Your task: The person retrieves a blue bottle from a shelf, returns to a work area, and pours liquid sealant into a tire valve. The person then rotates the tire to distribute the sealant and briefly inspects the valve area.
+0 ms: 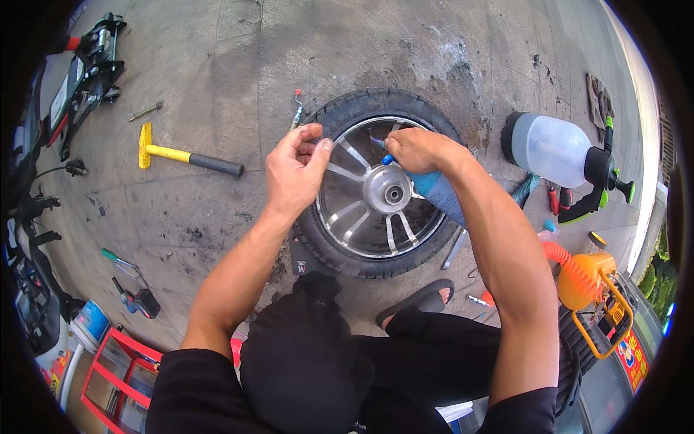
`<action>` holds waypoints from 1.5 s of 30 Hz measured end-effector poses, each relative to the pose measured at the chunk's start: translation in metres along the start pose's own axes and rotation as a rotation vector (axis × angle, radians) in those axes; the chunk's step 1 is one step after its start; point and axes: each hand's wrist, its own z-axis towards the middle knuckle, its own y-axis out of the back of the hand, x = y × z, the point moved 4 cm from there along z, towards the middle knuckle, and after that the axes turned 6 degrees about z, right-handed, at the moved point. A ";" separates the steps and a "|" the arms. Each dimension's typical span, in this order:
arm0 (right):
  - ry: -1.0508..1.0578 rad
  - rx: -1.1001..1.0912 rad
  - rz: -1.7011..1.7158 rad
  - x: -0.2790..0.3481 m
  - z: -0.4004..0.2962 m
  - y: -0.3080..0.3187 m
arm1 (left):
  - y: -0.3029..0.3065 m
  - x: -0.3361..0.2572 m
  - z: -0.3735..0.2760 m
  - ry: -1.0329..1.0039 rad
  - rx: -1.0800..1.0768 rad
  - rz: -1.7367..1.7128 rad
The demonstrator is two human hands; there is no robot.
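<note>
A spoked metal wheel [387, 190] with a black rubber tyre [374, 103] lies flat on the ground before me. My right hand [417, 149] grips a blue bottle [436, 192] by its neck, its nozzle tilted over the spokes. Part of the bottle is hidden behind my forearm. Over the left side of the rim is my left hand [298, 168], thumb and forefinger apart, the other fingers curled; nothing shows between them. Just beyond it lies a slim tool with a red tip [297, 106], its near end partly covered by my fingers.
Left lie a yellow hammer [168, 152], a bolt [145, 111], a green-handled tool [122, 261] and a cordless power tool [135, 301]. A motorcycle [32, 271] borders that side. Right are a pump sprayer [558, 149] and an orange machine with a coiled hose [585, 282]. A red rack [119, 369] stands lower left.
</note>
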 end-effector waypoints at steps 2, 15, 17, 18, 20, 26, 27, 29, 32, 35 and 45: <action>0.021 -0.025 0.012 -0.006 0.004 -0.002 | 0.020 -0.009 0.014 -0.081 -0.067 0.207; 0.120 0.017 0.170 -0.007 -0.021 0.004 | 0.014 0.008 0.020 0.326 0.248 -0.259; 0.128 0.027 0.162 -0.003 -0.030 0.011 | 0.016 -0.001 0.012 0.274 0.215 -0.282; 0.133 0.024 0.157 0.000 -0.034 0.016 | 0.018 -0.007 0.007 0.246 0.199 -0.288; 0.171 0.009 0.106 0.005 -0.039 0.016 | 0.024 -0.006 -0.007 0.207 0.110 -0.330; 0.231 0.009 -0.008 0.049 -0.032 0.026 | 0.023 0.010 -0.069 0.215 -0.019 -0.501; 0.235 0.026 -0.068 0.057 -0.028 0.021 | 0.023 0.026 -0.084 0.279 0.008 -0.436; 0.228 0.065 -0.245 0.066 -0.013 -0.003 | 0.020 0.051 -0.111 0.388 0.082 -0.373; 0.170 0.120 -0.395 0.078 -0.007 -0.029 | 0.022 0.077 -0.140 0.421 0.185 -0.039; 0.113 0.168 -0.468 0.080 -0.005 -0.038 | 0.026 0.070 -0.137 0.441 0.283 0.105; 0.297 -0.079 -0.256 0.065 -0.018 -0.022 | 0.052 0.016 -0.034 0.157 0.046 0.055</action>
